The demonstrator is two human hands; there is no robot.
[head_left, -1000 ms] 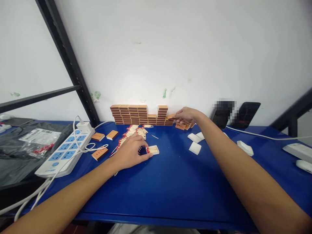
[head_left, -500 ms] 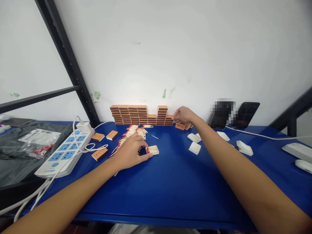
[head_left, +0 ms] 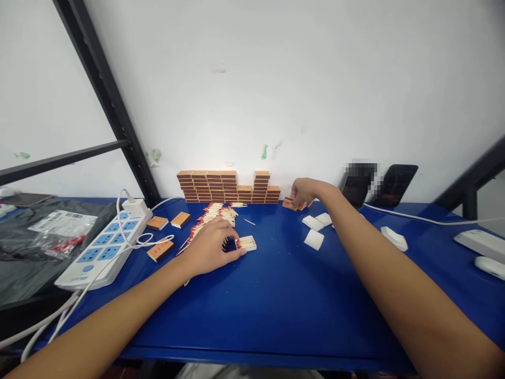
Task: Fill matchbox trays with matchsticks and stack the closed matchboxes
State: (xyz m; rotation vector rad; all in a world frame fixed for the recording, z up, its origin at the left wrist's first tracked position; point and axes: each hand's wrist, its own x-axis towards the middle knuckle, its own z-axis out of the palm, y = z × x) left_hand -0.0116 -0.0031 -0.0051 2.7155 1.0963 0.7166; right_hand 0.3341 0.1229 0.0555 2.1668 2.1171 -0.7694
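My left hand [head_left: 212, 246] rests on the blue table with thumb and fingers curved around the left end of a white matchbox tray [head_left: 248, 243]. Red-headed matches lie inside that tray. Behind the hand, and partly covered by it, spreads a pile of loose matches [head_left: 228, 215]; one single match [head_left: 249, 221] lies apart. My right hand [head_left: 308, 188] reaches down at the far side, fingertips pinching an orange matchbox sleeve [head_left: 289, 204]. More sleeves lean beside it, partly hidden by the hand. To its left, stacked matchboxes [head_left: 209, 185] form an uneven row against the wall.
Several closed matchboxes [head_left: 157, 223] lie near a white power strip [head_left: 106, 247] with cables at left. Upside-down white trays [head_left: 314, 239] sit right of centre, partly under my right forearm. Two phones [head_left: 395, 184] lean on the wall. Black metal frame posts [head_left: 106, 100] border the table.
My right hand has moved from the right end of the stacked row slightly right and down, onto the leaning sleeves. My left hand has stayed at the tray.
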